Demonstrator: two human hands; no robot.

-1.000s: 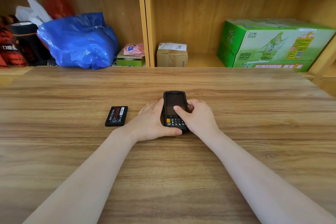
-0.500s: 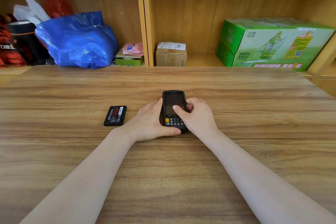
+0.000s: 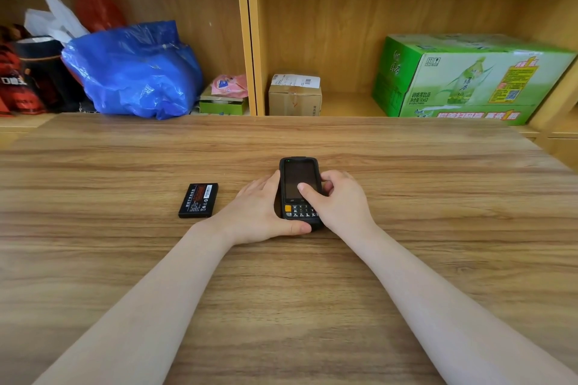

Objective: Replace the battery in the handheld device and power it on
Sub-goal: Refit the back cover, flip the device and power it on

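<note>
A black handheld device (image 3: 298,176) with a dark screen and a keypad with an orange key lies face up on the wooden table (image 3: 438,197). A small green light shows at its top left corner. My left hand (image 3: 261,212) holds its left side, thumb curled under the bottom edge. My right hand (image 3: 339,200) grips its right side, with the thumb lying across the lower screen. A loose black battery (image 3: 198,200) with a red and white label lies flat on the table to the left of my left hand, apart from it.
Open wooden shelves stand behind the table. They hold a blue plastic bag (image 3: 134,69), a small cardboard parcel (image 3: 294,95), a green drinks carton (image 3: 469,78), a pink packet on a green box (image 3: 225,100), and dark red and black items (image 3: 25,72) at far left.
Both hands stay on the device in the same grip. A small green light now shows at the device's top corner.
</note>
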